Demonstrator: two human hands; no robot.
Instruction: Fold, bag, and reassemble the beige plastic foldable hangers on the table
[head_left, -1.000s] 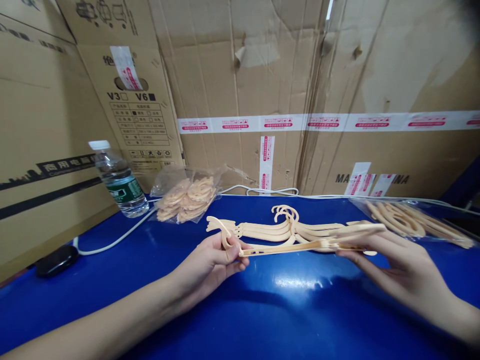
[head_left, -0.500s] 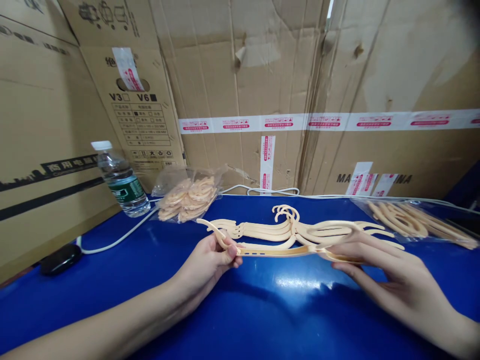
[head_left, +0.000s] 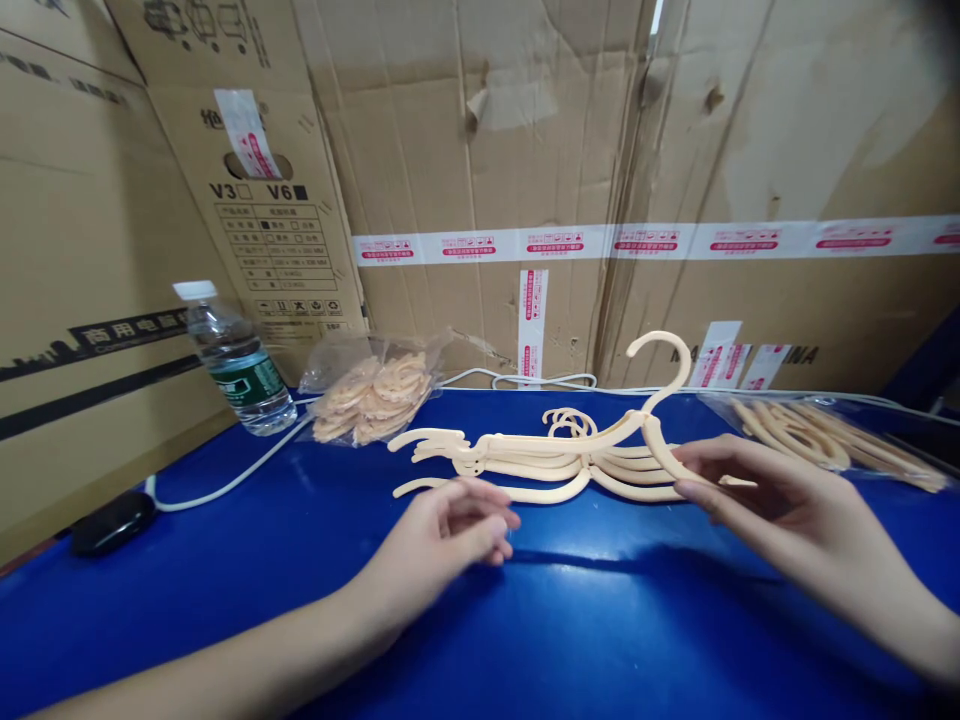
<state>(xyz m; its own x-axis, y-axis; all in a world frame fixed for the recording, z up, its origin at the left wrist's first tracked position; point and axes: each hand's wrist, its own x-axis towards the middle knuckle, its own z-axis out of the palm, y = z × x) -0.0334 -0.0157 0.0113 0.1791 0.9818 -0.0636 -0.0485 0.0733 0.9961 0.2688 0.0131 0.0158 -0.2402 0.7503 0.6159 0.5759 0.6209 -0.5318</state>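
Observation:
My right hand (head_left: 787, 540) grips a cream plastic hanger (head_left: 564, 443) by its right arm, thumb below and fingers behind. The hanger is raised, its hook pointing up and its left arm stretching across the other hangers. My left hand (head_left: 469, 525) is empty, its fingers loosely curled with thumb and fingertips apart, just in front of the hangers' left arms. Several matching hangers (head_left: 547, 494) lie overlapped on the blue table (head_left: 570, 630), their hooks toward the back. The held hanger partly covers them.
A clear bag of cream parts (head_left: 375, 395) lies at the back left, beside a water bottle (head_left: 244, 375). Another bag of curved pieces (head_left: 832, 440) is at the right. A white cable (head_left: 225, 490) runs near a black device (head_left: 112, 522). Cardboard boxes (head_left: 480, 320) wall off the back.
My left hand has let go of the hanger and moved slightly down. My right hand has tilted the hanger so its hook now stands upright.

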